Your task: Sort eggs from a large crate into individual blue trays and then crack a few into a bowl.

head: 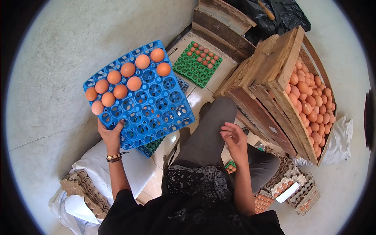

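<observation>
My left hand (111, 133) grips the lower left edge of a blue plastic egg tray (152, 102), its thumb over the rim. Several brown eggs (127, 69) sit in that tray along its upper left side; the rest of its visible cups hold none. My right hand (236, 142) is held above my right thigh with fingers loosely curled and apart, and nothing shows in it. To its right stands a wooden crate (270, 97) heaped with brown eggs (314, 102).
A green plastic tray (192, 69) with several eggs lies on the tiled floor ahead. Stacked cardboard egg trays (305, 191) stand at the lower right, more cardboard trays (85, 191) at the lower left beside a white sack (132, 170). A black plastic bag (285, 17) lies beyond the crate.
</observation>
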Available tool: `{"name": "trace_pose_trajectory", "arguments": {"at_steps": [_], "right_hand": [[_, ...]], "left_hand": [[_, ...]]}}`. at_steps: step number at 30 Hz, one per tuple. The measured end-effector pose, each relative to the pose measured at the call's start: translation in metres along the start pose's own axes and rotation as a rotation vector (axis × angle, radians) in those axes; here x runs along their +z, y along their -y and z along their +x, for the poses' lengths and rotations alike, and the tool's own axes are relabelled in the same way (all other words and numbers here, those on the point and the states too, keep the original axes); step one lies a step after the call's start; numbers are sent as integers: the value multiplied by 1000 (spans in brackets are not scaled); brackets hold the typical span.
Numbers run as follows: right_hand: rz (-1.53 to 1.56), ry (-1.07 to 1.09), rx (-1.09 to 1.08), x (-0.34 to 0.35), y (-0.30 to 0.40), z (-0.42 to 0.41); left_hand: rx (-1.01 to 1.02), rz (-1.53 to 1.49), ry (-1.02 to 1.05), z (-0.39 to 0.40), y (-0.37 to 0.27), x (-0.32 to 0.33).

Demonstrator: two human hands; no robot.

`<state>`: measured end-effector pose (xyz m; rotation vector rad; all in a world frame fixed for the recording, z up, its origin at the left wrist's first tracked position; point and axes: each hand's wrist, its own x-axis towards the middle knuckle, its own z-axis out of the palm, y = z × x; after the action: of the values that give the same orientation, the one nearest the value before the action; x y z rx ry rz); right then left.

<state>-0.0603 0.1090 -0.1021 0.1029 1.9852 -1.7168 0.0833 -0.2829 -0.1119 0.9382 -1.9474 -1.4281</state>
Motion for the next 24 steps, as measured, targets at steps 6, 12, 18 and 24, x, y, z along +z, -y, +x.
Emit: {"name": "trace_pose_trajectory", "arguments": {"at_steps": [6,12,18,24], "right_hand": [[22,-20,-67,14,12,10],[-170,85,-265,61,42,38],[-488,103,-566,103,86,76],[-802,91,-774,110,125,77]], "left_hand": [[-106,-63,1,-25,26,3],[-105,-54,102,-44,28,15],[-94,-147,110,-44,7,17],[-110,-194,108,-64,-17,14]]}}
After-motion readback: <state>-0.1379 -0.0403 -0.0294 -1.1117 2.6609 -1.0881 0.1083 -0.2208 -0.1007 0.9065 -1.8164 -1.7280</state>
